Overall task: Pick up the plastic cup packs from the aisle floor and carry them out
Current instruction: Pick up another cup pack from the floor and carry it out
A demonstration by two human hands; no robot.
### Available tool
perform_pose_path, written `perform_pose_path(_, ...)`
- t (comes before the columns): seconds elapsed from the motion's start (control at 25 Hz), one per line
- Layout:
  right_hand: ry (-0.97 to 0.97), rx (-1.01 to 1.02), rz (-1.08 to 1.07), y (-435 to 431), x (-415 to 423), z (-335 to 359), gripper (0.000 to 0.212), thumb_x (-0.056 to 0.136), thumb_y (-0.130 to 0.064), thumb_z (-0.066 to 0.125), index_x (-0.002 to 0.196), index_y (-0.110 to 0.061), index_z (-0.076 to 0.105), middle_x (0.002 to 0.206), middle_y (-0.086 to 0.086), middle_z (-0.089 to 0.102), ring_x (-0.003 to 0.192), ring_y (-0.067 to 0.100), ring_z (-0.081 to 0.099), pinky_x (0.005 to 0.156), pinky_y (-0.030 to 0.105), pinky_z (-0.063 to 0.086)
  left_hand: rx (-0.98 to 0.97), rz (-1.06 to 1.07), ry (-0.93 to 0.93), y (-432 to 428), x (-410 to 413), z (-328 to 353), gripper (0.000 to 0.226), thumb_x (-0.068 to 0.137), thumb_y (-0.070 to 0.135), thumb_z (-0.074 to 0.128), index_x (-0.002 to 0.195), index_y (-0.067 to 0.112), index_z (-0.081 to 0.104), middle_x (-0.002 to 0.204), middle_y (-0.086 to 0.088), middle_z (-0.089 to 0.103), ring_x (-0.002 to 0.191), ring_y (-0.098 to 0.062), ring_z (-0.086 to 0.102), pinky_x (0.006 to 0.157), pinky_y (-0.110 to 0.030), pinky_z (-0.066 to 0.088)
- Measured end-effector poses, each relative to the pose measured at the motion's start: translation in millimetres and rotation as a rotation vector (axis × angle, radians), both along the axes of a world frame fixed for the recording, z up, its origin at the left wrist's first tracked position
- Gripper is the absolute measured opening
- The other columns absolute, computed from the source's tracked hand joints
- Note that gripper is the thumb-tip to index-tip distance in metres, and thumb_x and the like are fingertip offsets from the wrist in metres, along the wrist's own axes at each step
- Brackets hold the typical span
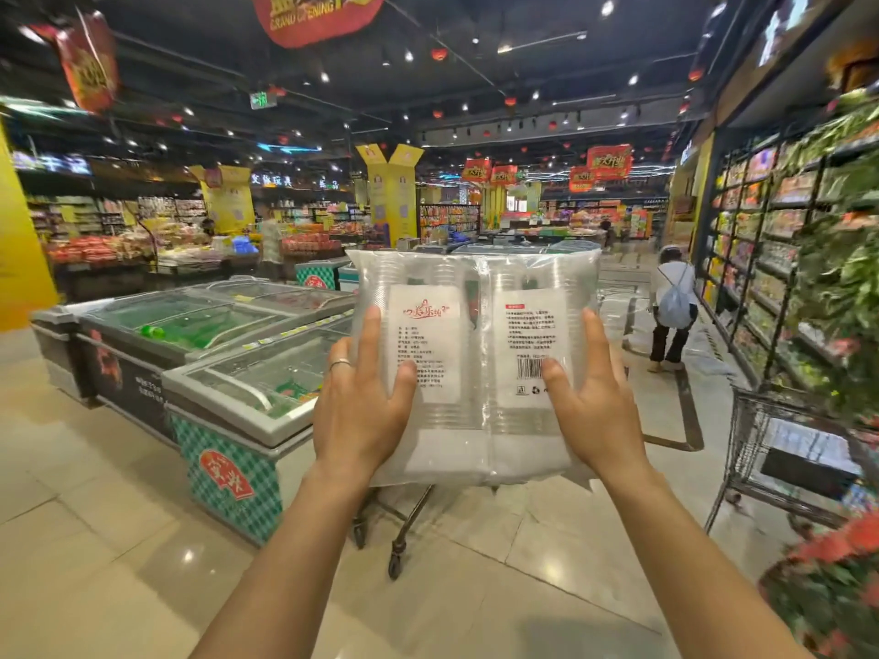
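- The left hand's fingers (372,335) are straight and spread, the forefinger and thumb lying flat on the near face of the left pack. The outer ones, one wearing a ring, sit at the pack's side edge, and I cannot tell whether they wrap behind it.
- The right hand's fingers (594,335) mirror this: forefinger up, thumb beside the barcode, the rest partly hidden at the right edge.
- The left hand (359,411) and right hand (597,416) press inward from opposite sides, level with each other, neither nearer.
- The two cup packs (475,325) are off the floor, held side by side in front of the chest, touching along their inner edges. Their long axes stand upright and the labels face the wearer.
- They lie just ahead of the palms, so carrying them likely depends on keeping up that two-sided squeeze. The slippery film could let one pack slide down.
- Below the packs is the frame of a shopping cart (399,525). Freezer chests (238,373) stand to the left, produce shelves (761,240) to the right, and a person (673,316) stands further down the aisle.
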State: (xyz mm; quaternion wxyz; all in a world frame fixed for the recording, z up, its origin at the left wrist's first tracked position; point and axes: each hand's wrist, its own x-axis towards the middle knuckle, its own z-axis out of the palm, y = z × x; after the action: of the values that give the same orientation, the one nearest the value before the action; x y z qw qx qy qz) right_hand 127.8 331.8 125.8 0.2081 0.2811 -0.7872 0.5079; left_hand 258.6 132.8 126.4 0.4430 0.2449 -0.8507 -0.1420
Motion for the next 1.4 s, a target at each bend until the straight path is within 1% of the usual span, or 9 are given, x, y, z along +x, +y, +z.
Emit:
perform_pose_path(0.08, -0.005, 0.002, 0.006, -8, -43, 3, 0.069, 0.098, -0.044, 0.049, 0.154, -0.041, 0.01, 0.152, 0.001, 0.033, 0.124, 0.024, 0.044, 0.084, 0.033, 0.032, -0.01, 0.009, 0.009, -7, -41, 0, 0.067, 0.096, 0.055, 0.035, 0.153, 0.043, 0.001, 0.15, -0.018, 0.033, 0.128, -0.037, 0.044, 0.087, -0.048, 0.047)
perform_pose_path(0.2, -0.01, 0.0, 0.027, -24, -97, 4, 0.069, 0.097, -0.043, 0.05, 0.154, -0.041, 0.01, 0.15, 0.002, 0.034, 0.125, 0.025, 0.044, 0.084, 0.034, 0.032, -0.01, 0.008, 0.006, -22, -92, 1, 0.068, 0.094, 0.057, 0.033, 0.153, 0.042, 0.002, 0.149, -0.019, 0.033, 0.123, -0.038, 0.048, 0.086, -0.047, 0.048)
perform_pose_path(0.44, -0.007, 0.0, 0.047, -76, -193, -2, 0.068, 0.097, -0.043, 0.049, 0.153, -0.044, 0.01, 0.154, 0.0, 0.031, 0.131, 0.025, 0.041, 0.088, 0.036, 0.035, 0.001, 0.03, -0.005, -72, -185, -5, 0.069, 0.096, 0.051, 0.041, 0.154, 0.041, 0.005, 0.148, -0.019, 0.033, 0.119, -0.039, 0.052, 0.084, -0.045, 0.046)
perform_pose_path(0.68, -0.009, -0.009, 0.036, -166, -301, -14, 0.068, 0.097, -0.044, 0.05, 0.153, -0.044, 0.011, 0.154, 0.001, 0.031, 0.133, 0.025, 0.04, 0.088, 0.035, 0.034, 0.019, 0.042, -0.014, -161, -291, -14, 0.067, 0.096, 0.056, 0.036, 0.154, 0.043, 0.005, 0.148, -0.016, 0.032, 0.117, -0.039, 0.053, 0.083, -0.045, 0.046)
perform_pose_path(0.8, -0.022, -0.029, 0.059, -222, -359, -12, 0.067, 0.097, -0.042, 0.049, 0.153, -0.043, 0.011, 0.154, 0.002, 0.031, 0.132, 0.025, 0.04, 0.087, 0.034, 0.033, 0.017, 0.041, -0.016, -215, -348, -10, 0.069, 0.096, 0.054, 0.04, 0.154, 0.043, 0.005, 0.146, -0.014, 0.034, 0.114, -0.038, 0.054, 0.082, -0.044, 0.047)
perform_pose_path(0.96, -0.029, -0.023, 0.066, -289, -426, -7, 0.068, 0.097, -0.043, 0.05, 0.153, -0.042, 0.011, 0.155, 0.003, 0.03, 0.134, 0.025, 0.038, 0.09, 0.033, 0.032, 0.032, 0.046, -0.021, -282, -418, -3, 0.069, 0.095, 0.054, 0.04, 0.154, 0.042, 0.006, 0.146, -0.014, 0.034, 0.113, -0.038, 0.055, 0.081, -0.046, 0.048)
perform_pose_path(1.12, -0.038, -0.014, 0.063, -327, -483, -11, 0.069, 0.098, -0.043, 0.05, 0.154, -0.041, 0.011, 0.156, 0.0, 0.029, 0.136, 0.022, 0.036, 0.091, 0.031, 0.03, 0.023, 0.033, -0.036, -324, -475, -8, 0.068, 0.095, 0.058, 0.035, 0.153, 0.044, 0.003, 0.148, -0.017, 0.033, 0.116, -0.04, 0.052, 0.085, -0.048, 0.048)
perform_pose_path(1.28, -0.032, -0.003, 0.077, -358, -544, -20, 0.068, 0.098, -0.043, 0.049, 0.155, -0.038, 0.011, 0.158, -0.003, 0.026, 0.138, 0.019, 0.032, 0.093, 0.029, 0.028, 0.046, 0.013, -0.043, -353, -535, -16, 0.069, 0.095, 0.055, 0.04, 0.153, 0.044, 0.004, 0.148, -0.016, 0.031, 0.117, -0.04, 0.053, 0.087, -0.05, 0.049)
perform_pose_path(1.4, -0.027, 0.003, 0.105, -376, -593, -32, 0.065, 0.1, -0.042, 0.045, 0.155, -0.04, 0.011, 0.158, -0.004, 0.024, 0.14, 0.016, 0.029, 0.096, 0.027, 0.025, 0.07, 0.035, -0.053, -371, -577, -27, 0.071, 0.095, 0.053, 0.043, 0.154, 0.042, 0.005, 0.148, -0.016, 0.031, 0.116, -0.04, 0.052, 0.087, -0.048, 0.048)
